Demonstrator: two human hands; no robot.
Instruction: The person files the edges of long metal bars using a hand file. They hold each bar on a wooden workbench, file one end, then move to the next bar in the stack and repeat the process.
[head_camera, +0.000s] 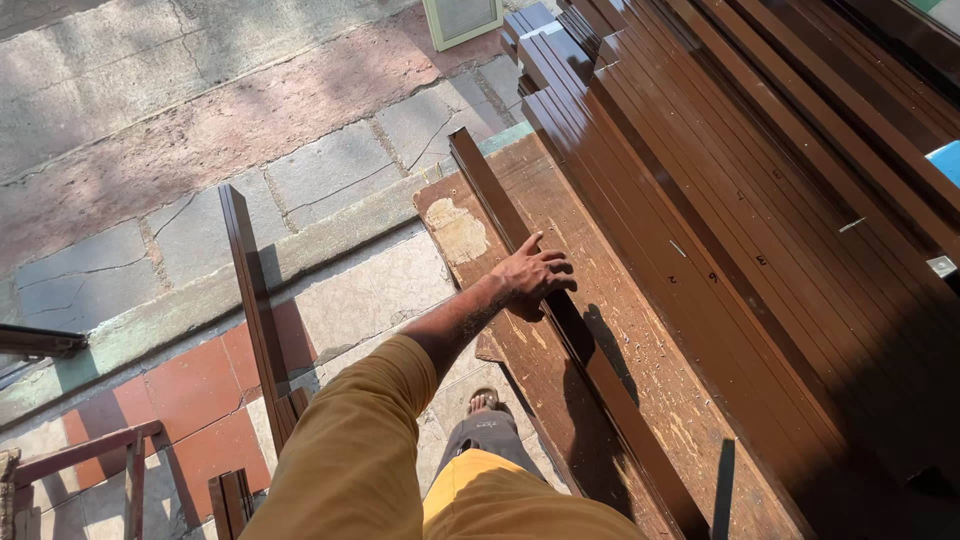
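A long brown bar (575, 340) lying on the worn tabletop (640, 330), beside the stacked bars (740, 180), is pressed by the spread left hand (533, 278), best kept flat for steadiness; the right hand is unseen.

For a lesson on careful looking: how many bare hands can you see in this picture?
1. The person's left hand rests on the long dark brown metal bar lying on the worn wooden board. The other hand is out of view.
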